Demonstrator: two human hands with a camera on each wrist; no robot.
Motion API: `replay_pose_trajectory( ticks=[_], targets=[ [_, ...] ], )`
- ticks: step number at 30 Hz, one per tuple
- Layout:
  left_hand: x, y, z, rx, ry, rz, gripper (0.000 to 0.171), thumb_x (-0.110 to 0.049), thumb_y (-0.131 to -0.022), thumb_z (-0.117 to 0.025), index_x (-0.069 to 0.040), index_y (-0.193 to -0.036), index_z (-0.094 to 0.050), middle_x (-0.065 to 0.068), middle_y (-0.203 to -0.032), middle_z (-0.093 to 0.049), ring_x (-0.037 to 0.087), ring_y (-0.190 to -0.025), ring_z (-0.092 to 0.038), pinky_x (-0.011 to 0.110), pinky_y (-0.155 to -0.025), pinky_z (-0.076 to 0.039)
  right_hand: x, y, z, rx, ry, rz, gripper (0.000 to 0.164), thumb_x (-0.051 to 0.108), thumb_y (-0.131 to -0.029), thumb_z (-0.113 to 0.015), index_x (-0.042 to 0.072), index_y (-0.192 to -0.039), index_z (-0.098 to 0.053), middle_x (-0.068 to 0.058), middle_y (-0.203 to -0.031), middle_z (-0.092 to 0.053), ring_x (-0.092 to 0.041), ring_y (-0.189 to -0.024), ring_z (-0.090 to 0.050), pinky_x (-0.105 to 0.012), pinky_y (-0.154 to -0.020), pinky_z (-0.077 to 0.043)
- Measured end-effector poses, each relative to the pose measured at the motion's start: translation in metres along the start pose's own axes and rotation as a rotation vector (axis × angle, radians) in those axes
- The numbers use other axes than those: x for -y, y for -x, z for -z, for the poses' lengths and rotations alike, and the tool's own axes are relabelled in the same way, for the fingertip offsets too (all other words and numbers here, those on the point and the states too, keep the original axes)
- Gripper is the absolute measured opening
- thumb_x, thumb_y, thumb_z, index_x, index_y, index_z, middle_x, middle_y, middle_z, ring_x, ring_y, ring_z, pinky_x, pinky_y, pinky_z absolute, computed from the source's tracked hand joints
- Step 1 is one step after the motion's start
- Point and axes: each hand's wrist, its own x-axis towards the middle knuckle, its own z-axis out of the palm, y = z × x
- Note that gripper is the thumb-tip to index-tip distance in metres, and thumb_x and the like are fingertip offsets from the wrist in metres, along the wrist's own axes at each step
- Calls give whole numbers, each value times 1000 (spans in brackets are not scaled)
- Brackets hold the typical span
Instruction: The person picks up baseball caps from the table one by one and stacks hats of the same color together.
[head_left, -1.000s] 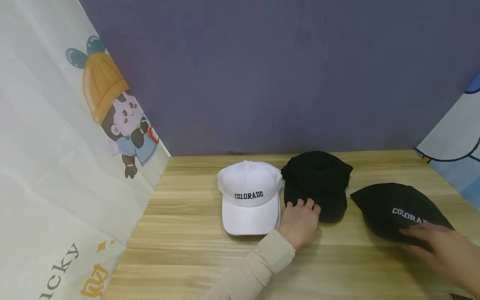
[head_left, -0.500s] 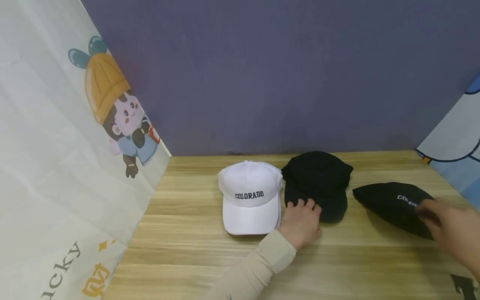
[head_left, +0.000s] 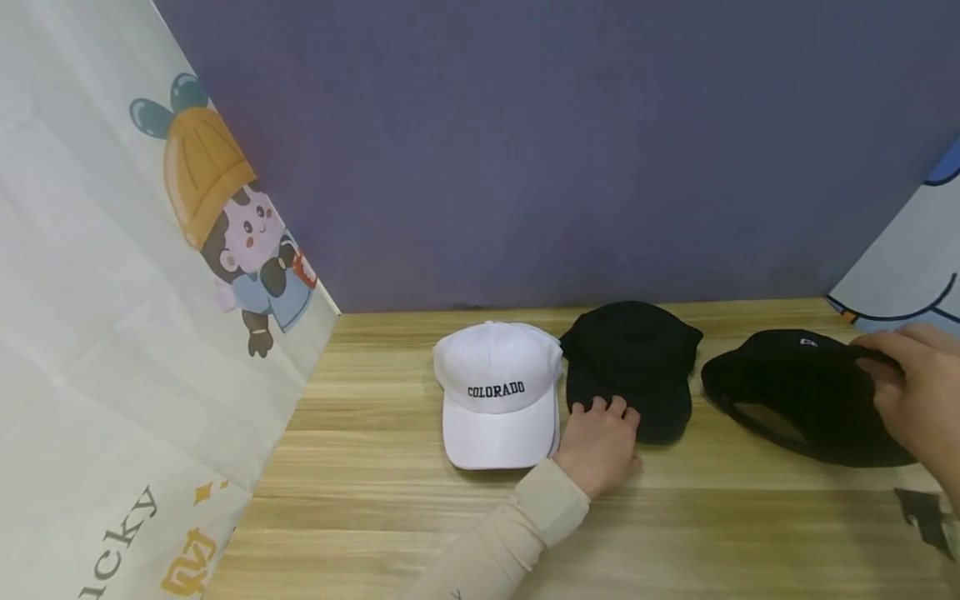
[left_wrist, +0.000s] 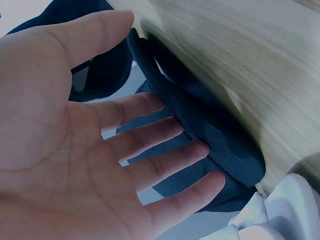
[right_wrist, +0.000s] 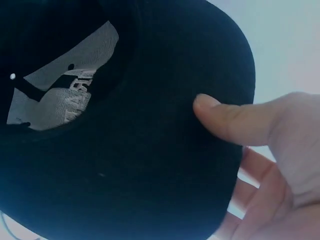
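At the right of the head view, my right hand (head_left: 918, 383) pinches the brim of a black baseball cap (head_left: 810, 400), which is tilted up off the table. The right wrist view shows my thumb (right_wrist: 230, 120) on one face of that brim and the fingers behind it; pale lining (right_wrist: 75, 75) shows inside the crown. My left hand (head_left: 600, 446) rests with its fingertips on the brim of a second black cap (head_left: 630, 350). In the left wrist view its fingers (left_wrist: 165, 165) are spread and nearly straight. Left of it lies a white cap (head_left: 495, 392) lettered COLORADO.
The caps are on a wood-grain tabletop (head_left: 360, 467) backed by a dark purple panel (head_left: 525, 150). A white sheet with a cartoon figure (head_left: 225, 225) borders the left side. A blue and white printed panel (head_left: 915, 258) borders the right.
My right hand has moved up and right, now holding the brim; the cap has tipped so its hollow underside shows and its lettering has turned mostly away. The left hand stays in place.
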Motion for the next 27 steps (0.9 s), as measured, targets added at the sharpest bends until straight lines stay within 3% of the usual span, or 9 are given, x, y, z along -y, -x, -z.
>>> replay_pose_trajectory(
  ticks=[2, 6, 8, 15, 22, 27],
  targets=[
    [0, 0, 1, -4, 1, 0, 55, -59, -83, -51, -28, -128, -47, -8, -122, -43, 16, -109, -44, 37, -82, -35, 2, -7, 1, -30, -19, -11, 17, -19, -69, -57, -9, -83, -57, -22, -75, -50, -35, -65, -45, -34, -62, -29],
    [0, 1, 2, -5, 0, 1, 56, -59, -82, -51, -28, -128, -47, -8, -123, -43, 16, -109, -44, 37, -82, -35, 6, -20, 2, -87, -45, -24, 12, -16, -78, -49, -10, -86, -56, -25, -79, -47, -38, -71, -42, -42, -66, -28],
    [0, 0, 2, -5, -3, 3, 56, -59, -82, -52, -28, -128, -48, -8, -124, -43, 16, -109, -44, 37, -82, -35, 9, -26, 3, -116, -59, -19, 11, -13, -82, -47, -10, -87, -56, -26, -81, -48, -39, -72, -41, -41, -70, -29],
    [1, 1, 2, 6, -3, 15, 56, -61, -81, -52, -30, -127, -48, -9, -124, -43, 15, -109, -43, 37, -82, -35, 25, -45, 10, -158, -81, 2, 19, -1, -92, -40, -9, -92, -57, -25, -87, -49, -41, -80, -43, -39, -79, -30],
    [2, 1, 1, -10, 12, 2, 51, -57, -81, -53, -29, -124, -49, -8, -122, -44, 15, -107, -44, 36, -80, -35, 49, -55, 14, -150, -73, -51, 23, 4, -94, -40, -6, -95, -60, -23, -92, -51, -38, -81, -45, -33, -75, -27],
    [2, 1, -1, -29, 16, -10, 48, -53, -82, -52, -28, -123, -50, -8, -121, -44, 15, -104, -44, 35, -77, -35, 65, -61, 15, -153, -61, -34, 22, 9, -93, -43, -4, -94, -62, -21, -90, -54, -38, -79, -46, -40, -71, -29]
  ],
)
